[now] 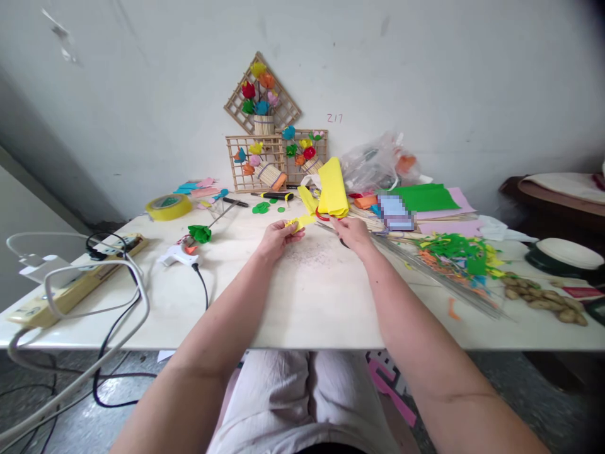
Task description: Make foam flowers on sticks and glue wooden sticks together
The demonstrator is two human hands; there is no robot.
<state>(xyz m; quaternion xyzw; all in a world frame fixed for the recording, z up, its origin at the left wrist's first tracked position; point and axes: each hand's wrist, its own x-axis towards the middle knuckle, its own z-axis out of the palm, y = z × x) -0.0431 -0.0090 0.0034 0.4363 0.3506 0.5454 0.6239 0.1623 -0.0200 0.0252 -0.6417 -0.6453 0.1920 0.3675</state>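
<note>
Near the middle of the table, my left hand [282, 239] is closed in a pinch on a small yellow paper piece [303, 222], which pokes out past the fingertips. Just to its right, my right hand [353, 233] is closed around scissors [327, 227], their blades pointing left toward the yellow piece without clearly touching it. A red curved part shows above the blades; I cannot tell whether it belongs to the scissors. Behind the hands lies a folded yellow sheet [333, 188]. A green paper flower [200, 234] on a wire stem rests left of my left hand.
Bamboo lattices with paper flowers [256, 173] lean on the wall. Yellow tape [169, 207], a white glue gun [181, 255] and a power strip [85, 287] with loose cables sit left. Right are wires [435, 272], green scraps [449, 247], a green sheet [425, 197] and peanuts [543, 299].
</note>
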